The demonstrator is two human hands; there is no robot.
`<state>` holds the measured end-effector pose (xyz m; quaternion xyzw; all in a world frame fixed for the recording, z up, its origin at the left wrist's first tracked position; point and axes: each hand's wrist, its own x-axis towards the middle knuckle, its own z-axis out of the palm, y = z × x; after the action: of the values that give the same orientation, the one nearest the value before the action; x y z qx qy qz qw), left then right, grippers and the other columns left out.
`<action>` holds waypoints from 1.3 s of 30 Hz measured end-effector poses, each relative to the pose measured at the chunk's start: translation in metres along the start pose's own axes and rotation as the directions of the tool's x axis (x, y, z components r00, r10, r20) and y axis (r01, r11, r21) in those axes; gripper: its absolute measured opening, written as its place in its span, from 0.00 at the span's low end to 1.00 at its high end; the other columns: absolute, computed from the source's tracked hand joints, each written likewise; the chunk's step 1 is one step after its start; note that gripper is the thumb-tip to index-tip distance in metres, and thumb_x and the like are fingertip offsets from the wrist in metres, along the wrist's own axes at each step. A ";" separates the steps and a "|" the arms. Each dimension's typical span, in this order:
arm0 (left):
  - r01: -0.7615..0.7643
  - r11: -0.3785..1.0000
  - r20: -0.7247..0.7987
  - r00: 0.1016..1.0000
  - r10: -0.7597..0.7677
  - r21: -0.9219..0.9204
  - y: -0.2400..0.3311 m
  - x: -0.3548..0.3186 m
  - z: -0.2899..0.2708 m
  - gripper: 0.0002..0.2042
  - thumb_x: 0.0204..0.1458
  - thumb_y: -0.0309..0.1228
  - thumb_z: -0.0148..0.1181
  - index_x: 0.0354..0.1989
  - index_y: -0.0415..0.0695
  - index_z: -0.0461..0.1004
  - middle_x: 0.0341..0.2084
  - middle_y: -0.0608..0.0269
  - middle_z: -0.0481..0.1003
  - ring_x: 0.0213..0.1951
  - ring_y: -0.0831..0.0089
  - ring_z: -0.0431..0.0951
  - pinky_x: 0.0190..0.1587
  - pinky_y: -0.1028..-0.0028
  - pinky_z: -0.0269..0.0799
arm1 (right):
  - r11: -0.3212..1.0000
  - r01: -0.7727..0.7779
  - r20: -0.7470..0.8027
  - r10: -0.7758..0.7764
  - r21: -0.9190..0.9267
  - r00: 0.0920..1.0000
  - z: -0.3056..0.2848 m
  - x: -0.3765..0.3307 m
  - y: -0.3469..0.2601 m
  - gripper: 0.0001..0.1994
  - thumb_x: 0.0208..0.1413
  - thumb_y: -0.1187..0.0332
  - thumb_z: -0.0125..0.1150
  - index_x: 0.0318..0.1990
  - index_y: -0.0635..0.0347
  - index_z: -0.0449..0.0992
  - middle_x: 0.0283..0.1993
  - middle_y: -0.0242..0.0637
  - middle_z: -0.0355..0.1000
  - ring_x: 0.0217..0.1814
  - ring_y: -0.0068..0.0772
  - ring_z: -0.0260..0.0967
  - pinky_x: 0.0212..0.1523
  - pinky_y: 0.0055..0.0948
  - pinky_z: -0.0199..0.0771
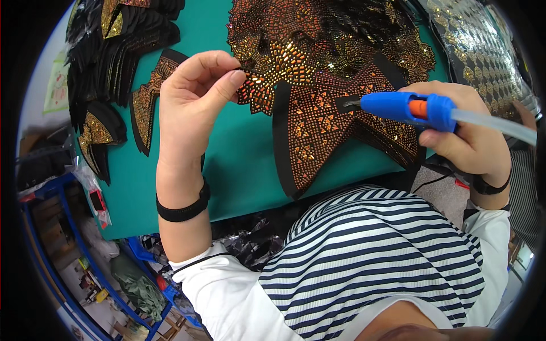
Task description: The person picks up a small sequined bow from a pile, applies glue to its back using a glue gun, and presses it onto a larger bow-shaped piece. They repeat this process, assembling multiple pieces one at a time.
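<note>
While the left hand [190, 99] pinches the left edge of a gold-and-orange studded appliqué [287, 69] over the green worktop [239, 176] and the right hand [475, 133] clamps a blue plastic glue gun [395, 107], a drip from its nozzle [354, 104] could foul the copper-studded black fabric panel [318, 128] beneath.

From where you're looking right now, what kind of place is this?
Probably a small craft workshop: the right hand holds a blue glue gun, the left hand pinches a sparkly piece, and stacks of dark, glittery pieces lie on the green table.
</note>
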<state>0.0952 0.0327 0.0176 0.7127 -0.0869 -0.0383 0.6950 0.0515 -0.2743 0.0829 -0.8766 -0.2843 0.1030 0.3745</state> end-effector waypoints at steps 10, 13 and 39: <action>0.011 1.000 -0.015 1.000 -0.011 -0.029 0.002 -0.011 -0.001 0.06 0.44 0.21 0.58 0.33 0.39 0.72 0.26 0.68 0.72 0.27 0.83 0.70 0.30 0.84 0.68 | 0.889 -0.444 0.197 0.418 0.110 0.887 -0.026 0.008 0.004 0.17 0.54 0.57 0.49 0.43 0.61 0.69 0.20 0.33 0.67 0.21 0.19 0.62 0.25 0.20 0.63; 0.028 0.996 -0.058 0.998 -0.033 -0.082 0.004 -0.011 0.000 0.07 0.45 0.20 0.58 0.33 0.39 0.71 0.26 0.68 0.72 0.27 0.83 0.70 0.29 0.84 0.67 | 0.826 -0.386 0.037 0.408 0.410 0.912 -0.013 -0.012 0.026 0.19 0.55 0.54 0.46 0.43 0.63 0.69 0.20 0.37 0.70 0.20 0.20 0.66 0.23 0.16 0.66; 0.086 0.873 0.102 0.983 -0.153 0.481 0.002 -0.004 0.097 0.06 0.42 0.19 0.59 0.30 0.36 0.73 0.22 0.69 0.73 0.23 0.87 0.70 0.25 0.87 0.66 | 0.306 0.004 -0.121 0.364 0.952 0.924 0.048 -0.037 0.072 0.30 0.58 0.47 0.33 0.47 0.72 0.64 0.27 0.49 0.71 0.25 0.31 0.70 0.28 0.22 0.70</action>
<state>0.0744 -0.0621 0.0168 0.8608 -0.0968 -0.1075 0.4881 0.0330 -0.3074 -0.0031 -0.5265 -0.0065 0.1490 0.8370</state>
